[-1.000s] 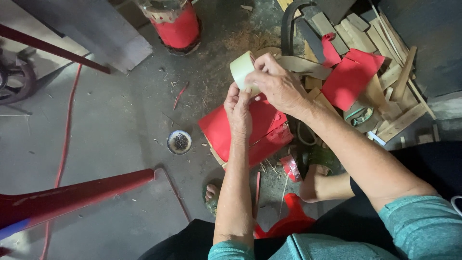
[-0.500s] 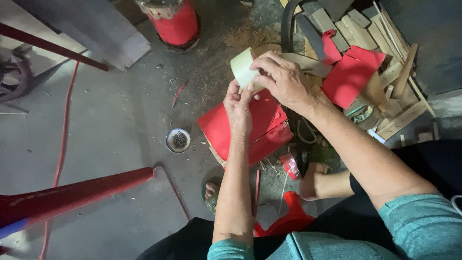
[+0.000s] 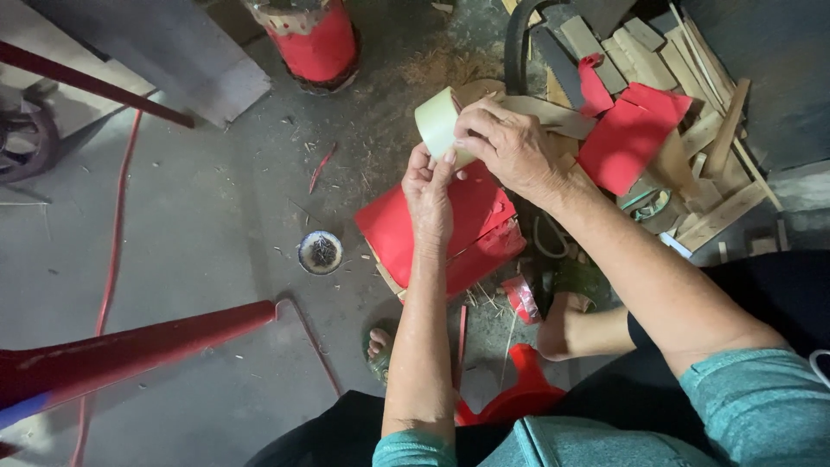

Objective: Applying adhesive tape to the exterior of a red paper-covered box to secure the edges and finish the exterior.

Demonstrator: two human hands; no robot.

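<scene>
Together, both hands (image 3: 471,164) round tape roll (image 3: 437,121)

A roll of tape (image 3: 438,124), pale cream and wide, sits just above the middle of the frame; it is held up off the floor, tilted with its broad outer band facing left and toward the camera; its right side is hidden under fingers (image 3: 484,130); its lower edge meets other fingers (image 3: 430,164); whether a strip is peeled free cannot be told.

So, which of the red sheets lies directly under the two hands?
The large red sheet on the floor below the left hand. The other red sheet rests on the wood scraps, beyond the right hand.
</scene>
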